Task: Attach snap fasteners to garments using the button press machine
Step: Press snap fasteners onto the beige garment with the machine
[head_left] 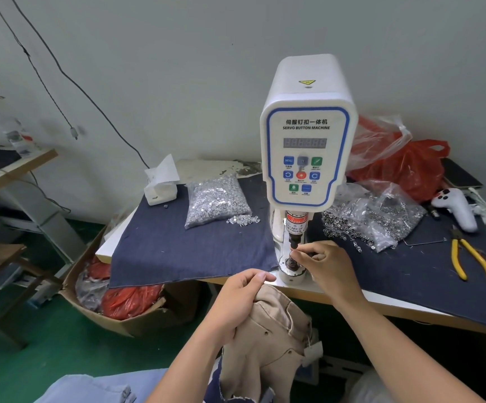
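The worktop (387, 301) carries a dark blue cloth (183, 251) and a white button press machine (307, 132) standing upright on it. A beige garment (270, 338) hangs below the worktop's front edge, bunched in the left hand (240, 298), whose fingers curl round the fabric. The right hand (327, 261) reaches to the machine's lower die (292, 261), its thumb and forefinger pinching a small snap fastener (294, 253) just above it. A clear bag of silvery fasteners (217, 200) lies left of the machine, and yellow-handled pliers (473, 261) lie at the right.
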`<action>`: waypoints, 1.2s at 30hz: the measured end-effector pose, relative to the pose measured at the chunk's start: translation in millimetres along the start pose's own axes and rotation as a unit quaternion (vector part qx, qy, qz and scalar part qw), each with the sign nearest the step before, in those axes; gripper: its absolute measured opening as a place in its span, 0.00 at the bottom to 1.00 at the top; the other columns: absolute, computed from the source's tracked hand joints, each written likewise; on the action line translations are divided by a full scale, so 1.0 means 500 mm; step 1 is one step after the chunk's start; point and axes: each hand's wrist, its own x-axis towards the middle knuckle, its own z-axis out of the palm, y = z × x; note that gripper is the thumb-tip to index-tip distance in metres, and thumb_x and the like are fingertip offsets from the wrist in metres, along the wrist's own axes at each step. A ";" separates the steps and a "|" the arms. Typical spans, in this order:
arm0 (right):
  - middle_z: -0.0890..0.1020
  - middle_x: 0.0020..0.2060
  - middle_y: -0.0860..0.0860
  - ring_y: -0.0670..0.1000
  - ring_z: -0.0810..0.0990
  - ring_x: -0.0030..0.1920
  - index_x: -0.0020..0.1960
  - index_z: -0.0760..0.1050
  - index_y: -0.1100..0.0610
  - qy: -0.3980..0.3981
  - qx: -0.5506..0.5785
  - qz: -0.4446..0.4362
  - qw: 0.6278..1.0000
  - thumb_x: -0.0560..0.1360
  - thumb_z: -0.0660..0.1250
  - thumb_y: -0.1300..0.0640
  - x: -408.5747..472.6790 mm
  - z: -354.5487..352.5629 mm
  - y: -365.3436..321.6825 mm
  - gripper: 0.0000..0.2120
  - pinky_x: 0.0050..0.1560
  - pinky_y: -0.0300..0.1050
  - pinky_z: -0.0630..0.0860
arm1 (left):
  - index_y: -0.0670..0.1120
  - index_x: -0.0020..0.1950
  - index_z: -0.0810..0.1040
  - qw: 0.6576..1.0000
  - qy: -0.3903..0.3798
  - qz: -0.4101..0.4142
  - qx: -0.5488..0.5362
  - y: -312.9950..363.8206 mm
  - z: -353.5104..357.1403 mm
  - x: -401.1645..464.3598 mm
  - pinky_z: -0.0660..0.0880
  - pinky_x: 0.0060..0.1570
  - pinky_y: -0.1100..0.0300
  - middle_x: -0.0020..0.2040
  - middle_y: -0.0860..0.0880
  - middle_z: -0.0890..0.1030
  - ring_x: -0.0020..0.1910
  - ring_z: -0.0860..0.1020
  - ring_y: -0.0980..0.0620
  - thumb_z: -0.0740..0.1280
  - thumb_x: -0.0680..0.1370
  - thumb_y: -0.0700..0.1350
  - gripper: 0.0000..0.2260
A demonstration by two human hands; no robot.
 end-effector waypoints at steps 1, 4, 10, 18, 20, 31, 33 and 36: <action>0.82 0.49 0.44 0.44 0.83 0.47 0.41 0.84 0.40 0.000 0.000 0.002 1.000 0.72 0.79 0.54 0.000 0.000 0.002 0.09 0.48 0.39 0.77 | 0.60 0.52 0.88 1.000 -0.001 0.001 0.000 0.001 0.000 0.000 0.76 0.52 0.64 0.51 0.60 0.86 0.52 0.82 0.61 0.62 0.87 0.55 0.14; 0.82 0.50 0.45 0.47 0.84 0.48 0.44 0.87 0.45 -0.001 0.009 0.018 1.000 0.72 0.79 0.54 0.001 0.000 0.007 0.04 0.48 0.45 0.80 | 0.61 0.52 0.87 1.000 -0.003 0.004 0.004 0.004 0.002 -0.002 0.75 0.50 0.67 0.51 0.61 0.86 0.49 0.82 0.65 0.62 0.87 0.55 0.14; 0.82 0.50 0.46 0.46 0.84 0.47 0.42 0.85 0.41 -0.005 0.011 0.016 1.000 0.73 0.78 0.53 0.004 0.000 0.011 0.06 0.44 0.45 0.80 | 0.60 0.52 0.88 1.000 0.003 0.000 -0.001 0.000 0.004 -0.002 0.76 0.52 0.62 0.51 0.59 0.86 0.54 0.82 0.57 0.62 0.87 0.55 0.14; 0.83 0.48 0.46 0.43 0.83 0.41 0.42 0.83 0.43 -0.018 -0.017 0.015 1.000 0.75 0.75 0.53 0.006 -0.001 0.008 0.06 0.41 0.43 0.77 | 0.61 0.51 0.88 1.000 0.008 -0.006 0.001 0.001 0.006 -0.003 0.76 0.52 0.62 0.50 0.59 0.86 0.55 0.82 0.55 0.62 0.87 0.54 0.14; 0.82 0.48 0.46 0.42 0.83 0.41 0.41 0.82 0.41 -0.016 -0.032 0.006 0.999 0.75 0.75 0.54 0.007 -0.001 0.004 0.08 0.42 0.44 0.79 | 0.60 0.51 0.88 1.000 0.007 -0.006 0.001 0.000 0.006 -0.003 0.76 0.53 0.62 0.51 0.59 0.86 0.55 0.82 0.55 0.62 0.87 0.54 0.14; 0.83 0.49 0.43 0.41 0.83 0.42 0.38 0.80 0.35 -0.020 -0.064 -0.014 0.998 0.75 0.76 0.53 0.004 -0.011 -0.003 0.13 0.45 0.35 0.74 | 0.60 0.51 0.87 1.000 0.004 -0.004 -0.012 0.000 0.007 -0.003 0.77 0.54 0.60 0.51 0.59 0.86 0.56 0.82 0.55 0.61 0.87 0.55 0.14; 0.83 0.48 0.43 0.41 0.83 0.42 0.37 0.80 0.34 -0.017 -0.065 -0.015 0.998 0.74 0.76 0.53 0.003 -0.013 -0.004 0.14 0.46 0.36 0.75 | 0.60 0.52 0.87 1.000 0.004 -0.006 -0.015 0.002 0.007 -0.004 0.77 0.54 0.60 0.51 0.59 0.86 0.55 0.82 0.56 0.62 0.87 0.55 0.14; 0.84 0.48 0.43 0.41 0.83 0.42 0.37 0.80 0.33 -0.018 -0.065 -0.015 0.998 0.74 0.76 0.52 -0.001 -0.013 -0.009 0.15 0.46 0.37 0.75 | 0.60 0.52 0.87 1.000 0.000 -0.004 -0.020 0.008 0.008 -0.006 0.76 0.51 0.63 0.51 0.59 0.87 0.51 0.83 0.60 0.62 0.87 0.55 0.14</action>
